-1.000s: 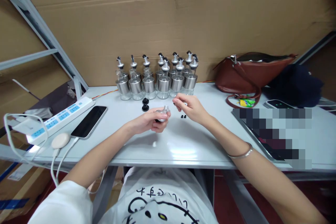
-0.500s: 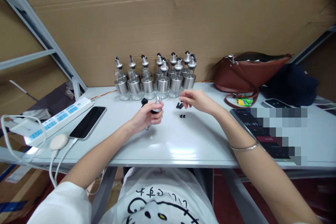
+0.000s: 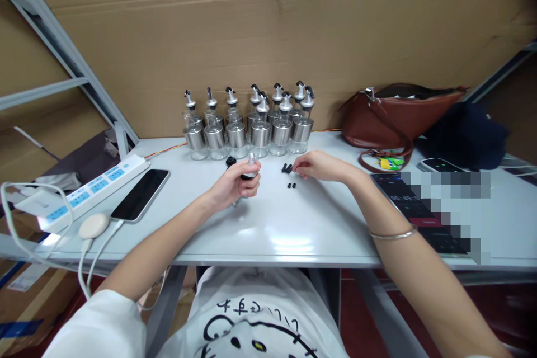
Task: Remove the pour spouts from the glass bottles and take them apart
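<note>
My left hand [image 3: 235, 182] is closed around a pour spout [image 3: 251, 159], its silver tip upright above my thumb and a black part below. Partly hidden behind that hand, another spout-like piece shows a black end [image 3: 230, 161] on the table. My right hand [image 3: 322, 166] rests low over the table, thumb and fingers pinched together. Its fingertips are beside a little group of slim black pieces [image 3: 286, 168]; whatever they grip is too small to make out. Closer to me lie two tiny black pieces [image 3: 291, 185].
Behind my hands stand rows of glass and steel bottles [image 3: 260, 135], several topped with spouts. To the left are a phone [image 3: 141, 196], a charger puck [image 3: 94, 226] and a power strip [image 3: 98, 190]. On the right lie a brown bag [image 3: 394, 117], dark cap [image 3: 465, 134] and tablet-like device [image 3: 413, 210].
My right hand has moved slightly down and to the right, lower over the slim black pieces. My left hand holds the spout in nearly the same spot.
</note>
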Demonstrator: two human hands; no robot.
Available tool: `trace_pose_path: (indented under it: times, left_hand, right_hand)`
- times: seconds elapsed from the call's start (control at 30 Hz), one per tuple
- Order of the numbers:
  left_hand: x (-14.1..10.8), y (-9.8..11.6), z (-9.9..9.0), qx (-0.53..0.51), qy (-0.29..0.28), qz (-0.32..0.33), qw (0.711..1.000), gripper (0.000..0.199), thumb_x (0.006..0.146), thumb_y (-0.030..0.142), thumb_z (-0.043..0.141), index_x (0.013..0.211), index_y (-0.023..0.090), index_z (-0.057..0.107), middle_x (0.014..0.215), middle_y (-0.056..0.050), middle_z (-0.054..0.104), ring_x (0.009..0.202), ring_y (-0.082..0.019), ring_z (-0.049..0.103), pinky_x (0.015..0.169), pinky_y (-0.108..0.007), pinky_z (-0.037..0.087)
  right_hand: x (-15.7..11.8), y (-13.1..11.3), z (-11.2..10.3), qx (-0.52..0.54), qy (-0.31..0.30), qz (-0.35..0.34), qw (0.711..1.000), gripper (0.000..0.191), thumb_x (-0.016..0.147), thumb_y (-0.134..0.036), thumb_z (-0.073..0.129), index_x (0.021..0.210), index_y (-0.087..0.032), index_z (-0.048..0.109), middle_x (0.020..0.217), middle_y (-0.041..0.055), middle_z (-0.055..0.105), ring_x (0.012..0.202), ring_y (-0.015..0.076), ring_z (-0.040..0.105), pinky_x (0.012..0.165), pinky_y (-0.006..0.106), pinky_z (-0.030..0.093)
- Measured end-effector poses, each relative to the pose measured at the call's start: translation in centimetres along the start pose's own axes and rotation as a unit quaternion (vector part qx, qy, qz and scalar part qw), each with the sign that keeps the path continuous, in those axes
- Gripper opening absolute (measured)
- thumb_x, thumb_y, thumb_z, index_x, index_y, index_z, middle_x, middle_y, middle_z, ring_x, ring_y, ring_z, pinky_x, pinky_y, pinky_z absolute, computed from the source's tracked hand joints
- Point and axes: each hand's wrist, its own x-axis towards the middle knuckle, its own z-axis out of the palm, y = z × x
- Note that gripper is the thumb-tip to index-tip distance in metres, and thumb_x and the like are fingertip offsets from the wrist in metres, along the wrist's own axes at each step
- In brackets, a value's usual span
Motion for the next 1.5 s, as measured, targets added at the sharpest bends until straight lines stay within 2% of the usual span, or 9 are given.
trace_pose_path:
  times: [0.23,0.37,0.6,0.77,1.0,1.5]
  left_hand:
    - [0.0,0.0,0.0,-0.001,0.0,-0.001,1.0,0.018,0.076,0.03,0.058,0.077,0.019,0.044,0.048,0.011,0.026,0.039,-0.005,0.028,0.048,-0.019,0.025]
    - [0.0,0.0,0.1,0.0,0.002,-0.002,1.0,0.018,0.076,0.03,0.058,0.077,0.019,0.044,0.048,0.011,0.026,0.039,-0.005,0.028,0.048,-0.019,0.025]
    - [0.0,0.1,0.2,0.001,0.005,-0.002,1.0,0.018,0.075,0.029,0.059,0.077,0.019,0.044,0.048,0.011,0.026,0.038,-0.005,0.028,0.047,-0.019,0.025]
    - [0.1,0.1,0.2,0.0,0.008,-0.004,1.0,0.018,0.075,0.029,0.059,0.077,0.019,0.045,0.048,0.011,0.026,0.038,-0.005,0.028,0.047,-0.018,0.025]
    - [0.1,0.0,0.2,0.004,0.023,-0.012,1.0,0.019,0.075,0.028,0.06,0.077,0.019,0.045,0.048,0.011,0.027,0.039,-0.005,0.028,0.046,-0.018,0.024]
    - [0.1,0.1,0.4,0.011,0.032,-0.012,0.999,0.018,0.075,0.027,0.06,0.078,0.019,0.045,0.048,0.011,0.026,0.039,-0.005,0.027,0.045,-0.017,0.023]
  right_hand:
    - [-0.2,0.2,0.0,0.001,-0.03,0.008,1.0,0.008,0.075,-0.024,0.057,0.072,-0.017,0.059,0.06,0.0009,0.063,0.058,0.0146,0.056,0.059,0.026,0.042]
    - [0.1,0.5,0.2,-0.011,-0.04,0.011,0.999,0.003,0.068,-0.019,0.062,0.071,-0.017,0.063,0.063,0.0002,0.064,0.059,0.0144,0.056,0.058,0.025,0.042]
    - [0.6,0.3,1.2,-0.034,-0.035,0.005,0.999,0.018,0.062,-0.009,0.061,0.075,-0.017,0.07,0.069,0.0002,0.065,0.067,0.0159,0.058,0.064,0.025,0.044]
    - [0.6,0.2,1.3,-0.029,-0.055,0.001,0.998,0.026,0.06,-0.007,0.061,0.082,-0.017,0.072,0.07,0.0,0.067,0.067,0.0161,0.06,0.063,0.025,0.046]
    - [0.4,-0.3,1.2,-0.014,-0.071,-0.015,0.997,0.022,0.062,-0.018,0.069,0.085,-0.017,0.072,0.073,0.0015,0.069,0.069,0.017,0.063,0.065,0.025,0.049]
    - [0.1,-0.9,1.3,-0.037,-0.057,-0.025,0.997,0.022,0.063,-0.014,0.067,0.085,-0.015,0.07,0.074,0.0019,0.067,0.068,0.0162,0.061,0.063,0.025,0.046]
